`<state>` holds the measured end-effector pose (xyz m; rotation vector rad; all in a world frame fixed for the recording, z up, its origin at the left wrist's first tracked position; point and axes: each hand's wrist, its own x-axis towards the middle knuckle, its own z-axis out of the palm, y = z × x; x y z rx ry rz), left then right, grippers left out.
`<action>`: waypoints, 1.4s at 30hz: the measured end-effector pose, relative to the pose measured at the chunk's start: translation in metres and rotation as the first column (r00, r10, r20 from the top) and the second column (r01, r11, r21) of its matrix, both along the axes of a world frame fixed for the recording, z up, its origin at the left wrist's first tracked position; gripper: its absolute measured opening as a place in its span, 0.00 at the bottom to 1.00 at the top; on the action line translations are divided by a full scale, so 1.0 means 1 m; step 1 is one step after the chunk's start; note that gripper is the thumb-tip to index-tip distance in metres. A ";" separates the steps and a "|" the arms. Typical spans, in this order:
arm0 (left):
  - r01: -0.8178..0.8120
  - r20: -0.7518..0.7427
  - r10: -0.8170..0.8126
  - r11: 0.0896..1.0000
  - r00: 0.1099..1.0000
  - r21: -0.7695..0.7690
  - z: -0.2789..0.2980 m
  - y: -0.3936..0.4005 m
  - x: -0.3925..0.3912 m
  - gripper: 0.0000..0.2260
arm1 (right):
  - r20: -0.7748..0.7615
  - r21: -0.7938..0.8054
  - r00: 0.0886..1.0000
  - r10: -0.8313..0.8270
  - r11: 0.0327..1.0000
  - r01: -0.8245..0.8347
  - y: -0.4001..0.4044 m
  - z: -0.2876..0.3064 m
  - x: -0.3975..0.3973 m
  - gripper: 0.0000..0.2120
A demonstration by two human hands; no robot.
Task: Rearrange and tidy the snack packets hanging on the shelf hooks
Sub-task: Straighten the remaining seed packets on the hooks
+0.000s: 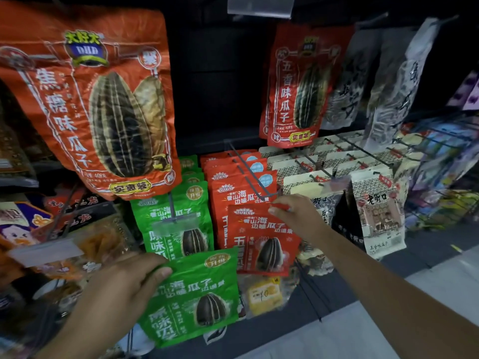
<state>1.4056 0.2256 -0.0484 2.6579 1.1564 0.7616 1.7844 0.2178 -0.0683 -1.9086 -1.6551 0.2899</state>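
Note:
My left hand (124,283) grips a green sunflower-seed packet (197,296) by its left edge, low in front of the shelf. My right hand (293,216) pinches the top right corner of a small red seed packet (261,244), holding it just below the tip of a grey hook (248,174). Behind it a row of matching red packets (233,177) hangs on that hook. A row of green packets (178,224) hangs on the neighbouring hook to the left, behind a clear price tag (176,224).
A large orange seed bag (98,104) hangs upper left, a red one (298,86) upper right. Cream packets (378,211) fill hooks on the right. A yellow packet (264,294) sits below the red one. More wire hooks (363,149) jut forward. Pale floor lies lower right.

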 end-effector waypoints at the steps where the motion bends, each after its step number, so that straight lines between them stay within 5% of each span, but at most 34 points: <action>1: 0.001 -0.001 -0.001 1.000 1.000 0.003 0.000 0.000 0.001 0.14 | -0.018 0.005 1.000 -0.015 1.000 0.015 0.005 -0.002 0.003 0.12; 17: -0.020 -0.018 0.020 0.999 1.000 0.029 -0.004 -0.001 0.003 0.14 | 0.085 0.026 0.992 0.092 0.995 -0.094 0.043 0.004 0.008 0.03; 20: -0.034 -0.029 0.035 0.999 0.999 0.028 -0.005 -0.001 0.000 0.15 | 0.182 0.001 0.982 0.055 0.998 -0.056 0.051 0.003 0.007 0.11; 25: -0.059 -0.036 0.060 0.998 0.998 0.013 -0.006 -0.001 -0.007 0.16 | 0.221 0.039 0.975 -0.029 0.999 0.020 0.044 -0.005 0.002 0.03; 29: -0.076 -0.073 0.077 0.997 0.994 0.015 -0.008 0.000 -0.011 0.17 | 0.277 0.139 0.950 -0.148 0.984 0.113 0.018 -0.013 -0.013 0.18; 33: -0.064 -0.097 0.063 0.998 0.993 -0.006 -0.012 0.004 -0.015 0.21 | 0.172 0.209 0.975 -0.140 0.973 0.103 -0.030 -0.027 -0.055 0.23; 38: -0.044 -0.132 0.040 0.999 0.990 -0.028 -0.015 0.011 -0.017 0.23 | 0.201 0.208 0.979 0.043 0.974 -0.086 -0.060 -0.034 -0.105 0.26; 42: -0.020 -0.145 0.012 0.998 0.989 -0.057 -0.014 0.020 -0.013 0.15 | 0.328 0.159 0.925 0.194 0.953 -0.257 -0.050 -0.014 -0.137 0.23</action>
